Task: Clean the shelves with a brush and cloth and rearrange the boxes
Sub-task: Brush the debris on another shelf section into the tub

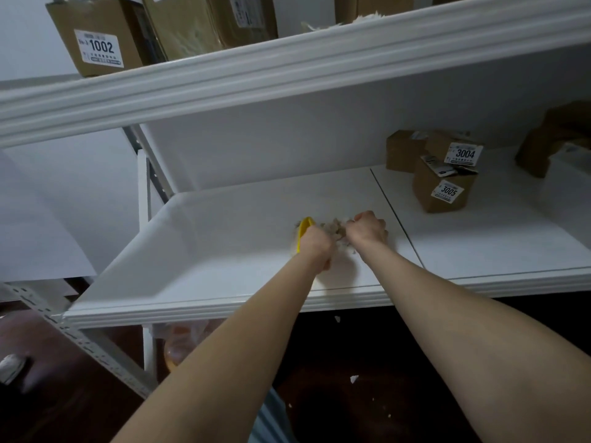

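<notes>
On the white middle shelf (224,238), my left hand (318,246) is closed around a yellow brush (303,230) whose tip pokes out past my fist. Right beside it, my right hand (367,230) is curled into a fist over a small heap of pale scraps (334,231) lying between the two hands; whether it holds any of them is hidden. Small cardboard boxes labelled 3005 (443,190) and 3004 (447,148) stand further back on the right of the same shelf. No cloth is visible.
The upper shelf (287,68) carries larger cardboard boxes, one labelled 1002 (96,36). More brown boxes (550,139) sit at the far right. Below, white scraps (353,378) dot the dark floor, and a plastic bag (179,343) sits under the shelf.
</notes>
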Available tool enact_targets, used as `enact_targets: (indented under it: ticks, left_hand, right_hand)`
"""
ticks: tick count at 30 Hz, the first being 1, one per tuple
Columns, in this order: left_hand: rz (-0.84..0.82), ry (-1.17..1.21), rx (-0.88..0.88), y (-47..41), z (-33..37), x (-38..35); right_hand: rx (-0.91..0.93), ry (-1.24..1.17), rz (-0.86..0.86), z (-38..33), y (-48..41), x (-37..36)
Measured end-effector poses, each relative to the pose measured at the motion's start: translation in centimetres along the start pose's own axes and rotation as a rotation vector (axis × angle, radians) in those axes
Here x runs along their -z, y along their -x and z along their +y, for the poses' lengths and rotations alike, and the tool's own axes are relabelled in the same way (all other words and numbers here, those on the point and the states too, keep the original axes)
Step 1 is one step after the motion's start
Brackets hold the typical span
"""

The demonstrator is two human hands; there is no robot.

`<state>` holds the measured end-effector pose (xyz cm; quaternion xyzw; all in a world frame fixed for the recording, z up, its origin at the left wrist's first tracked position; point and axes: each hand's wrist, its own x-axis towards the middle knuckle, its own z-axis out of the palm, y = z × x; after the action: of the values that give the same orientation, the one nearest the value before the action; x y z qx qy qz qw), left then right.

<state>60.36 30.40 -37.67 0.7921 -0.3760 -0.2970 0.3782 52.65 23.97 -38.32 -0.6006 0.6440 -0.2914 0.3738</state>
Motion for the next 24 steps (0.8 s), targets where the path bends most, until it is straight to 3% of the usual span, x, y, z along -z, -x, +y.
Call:
enact_targets:
  ticks: [3, 7, 11, 15, 19, 24]
  left_hand:
    - [-0.081, -0.002, -0.062, 0.0, 1.2, 0.4]
    - [0.075, 0.066, -0.060, -2.3, 1.2, 3.7]
    - [0.164, -0.076, -0.008, -3.5, -1.0, 5.3]
    - [0.029, -0.160, -0.048, -2.8, -0.6, 2.7]
    - [-0.050, -0.034, -0.141, -1.5, 0.7, 0.9]
    - [0.102, -0.094, -0.113, -1.5, 0.4, 2.6]
  right_hand:
    - [-0.006, -0.007, -0.009, -0.1, -0.2, 0.3]
    - [0.001, -0.022, -0.003, -0.2, -0.7, 0.9]
    - [-0.013, 0.012, 0.014, 0.5, -1.3, 1.1]
    - [-0.015, 0.036, 0.019, 0.9, -1.4, 0.5]
    - [0.000, 0.044, 0.020, 0.4, -1.4, -0.1]
    - [0.036, 0.039, 0.069, -0.2, -1.2, -0.2]
